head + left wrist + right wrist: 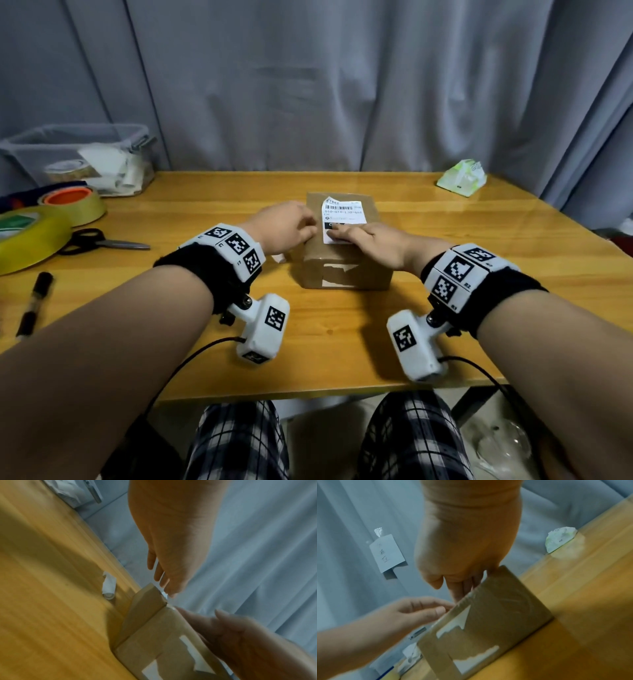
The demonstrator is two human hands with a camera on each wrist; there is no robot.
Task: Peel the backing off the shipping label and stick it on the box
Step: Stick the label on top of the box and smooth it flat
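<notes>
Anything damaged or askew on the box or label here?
Yes: the shipping label on the box has its far corner curled up, not stuck flat. The box's near face carries torn white remnants, seemingly from an older label.

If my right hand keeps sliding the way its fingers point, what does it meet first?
The right hand lies flat on the label atop the box, fingers pointing left. Straight on, they'd probably meet the left hand at the label's left edge first, though the gap is hard to judge.

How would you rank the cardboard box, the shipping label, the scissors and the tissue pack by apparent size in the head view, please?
1. cardboard box
2. scissors
3. shipping label, tissue pack: look alike; the pack lies farther away, so unranked.
</notes>
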